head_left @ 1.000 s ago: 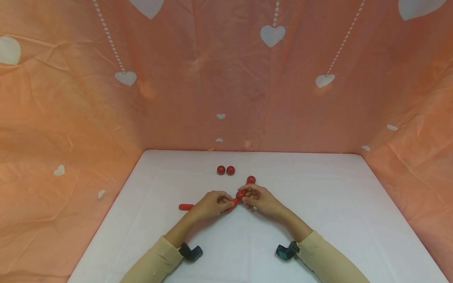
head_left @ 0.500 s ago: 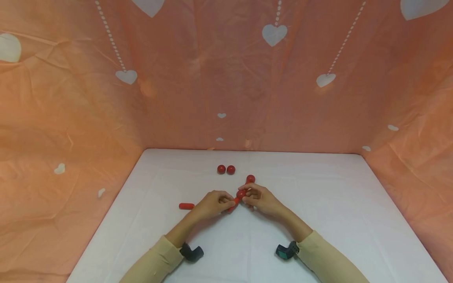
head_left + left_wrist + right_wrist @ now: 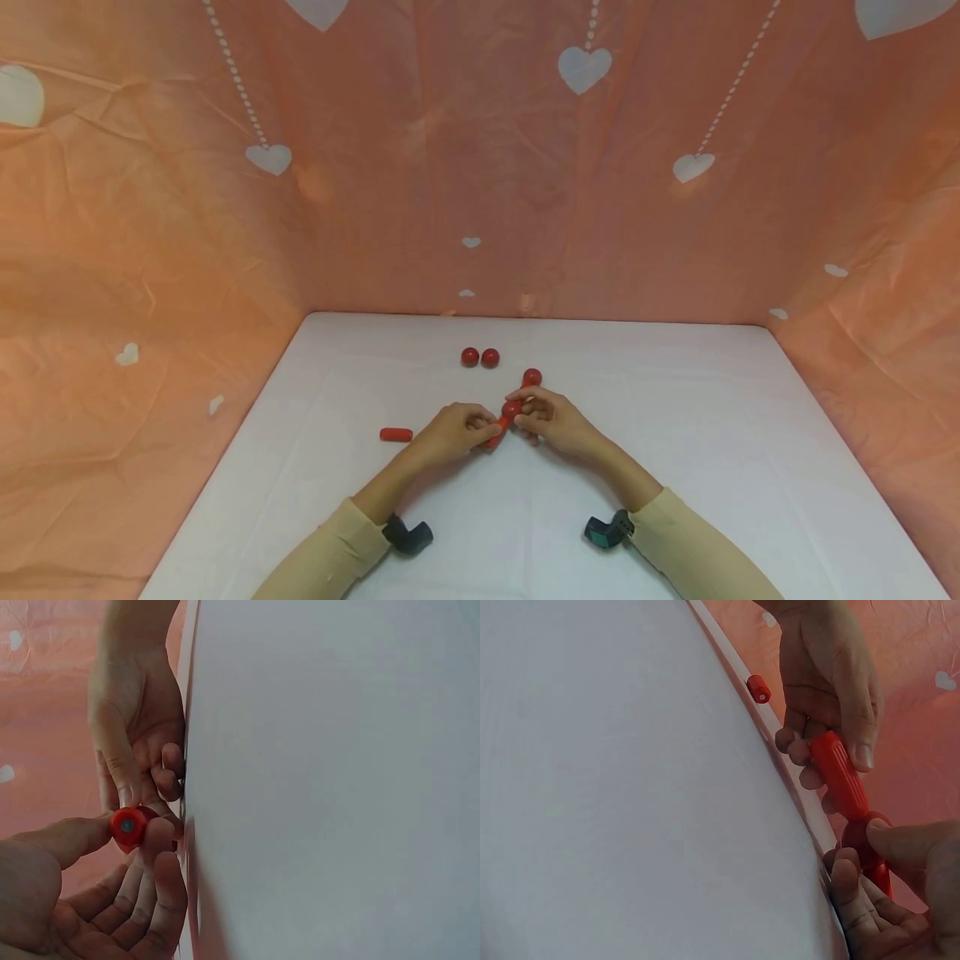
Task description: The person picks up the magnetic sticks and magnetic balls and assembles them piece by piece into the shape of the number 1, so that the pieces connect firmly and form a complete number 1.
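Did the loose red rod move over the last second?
No: the loose red rod keeps its place against the back-left corner of the white table.

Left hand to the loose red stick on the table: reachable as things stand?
Likely yes, but not right away: the left hand pinches another red stick, so it would probably have to let go and draw back. The loose stick lies beside the left forearm, with nothing visible covering it.

Surface: two balls side by side; nearer the wearer, loose rod left, rod-and-ball assembly right.
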### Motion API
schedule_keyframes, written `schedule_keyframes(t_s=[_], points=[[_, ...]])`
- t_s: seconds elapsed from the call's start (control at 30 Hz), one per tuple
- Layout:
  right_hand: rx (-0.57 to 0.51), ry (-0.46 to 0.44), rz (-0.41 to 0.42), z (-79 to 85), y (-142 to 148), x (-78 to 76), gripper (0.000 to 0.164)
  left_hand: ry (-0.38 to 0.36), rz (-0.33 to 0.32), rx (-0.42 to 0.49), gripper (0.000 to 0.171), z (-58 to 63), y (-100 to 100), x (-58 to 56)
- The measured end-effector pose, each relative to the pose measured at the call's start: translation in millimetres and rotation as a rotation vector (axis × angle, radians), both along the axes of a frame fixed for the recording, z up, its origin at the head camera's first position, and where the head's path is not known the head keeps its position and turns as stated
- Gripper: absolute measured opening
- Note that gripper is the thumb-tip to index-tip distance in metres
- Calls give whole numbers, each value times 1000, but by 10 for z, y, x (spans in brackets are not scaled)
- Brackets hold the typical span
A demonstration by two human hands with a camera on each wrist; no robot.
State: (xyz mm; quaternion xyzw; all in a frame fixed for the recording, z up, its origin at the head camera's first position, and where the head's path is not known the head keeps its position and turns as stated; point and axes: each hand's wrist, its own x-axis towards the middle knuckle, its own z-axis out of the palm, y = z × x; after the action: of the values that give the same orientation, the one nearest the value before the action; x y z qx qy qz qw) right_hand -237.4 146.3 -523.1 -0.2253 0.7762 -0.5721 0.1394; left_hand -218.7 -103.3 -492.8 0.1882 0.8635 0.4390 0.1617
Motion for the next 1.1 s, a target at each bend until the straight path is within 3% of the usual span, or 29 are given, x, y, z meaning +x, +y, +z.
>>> schedule_keyframes(t_s=[0.57, 1.1], points=[[-15, 20, -9, 24, 2, -3, 37, -11, -1, 5, 31, 22, 9, -4], [-22, 5, -21, 16, 1, -5, 33, 25, 13, -5, 29, 11, -14, -5]])
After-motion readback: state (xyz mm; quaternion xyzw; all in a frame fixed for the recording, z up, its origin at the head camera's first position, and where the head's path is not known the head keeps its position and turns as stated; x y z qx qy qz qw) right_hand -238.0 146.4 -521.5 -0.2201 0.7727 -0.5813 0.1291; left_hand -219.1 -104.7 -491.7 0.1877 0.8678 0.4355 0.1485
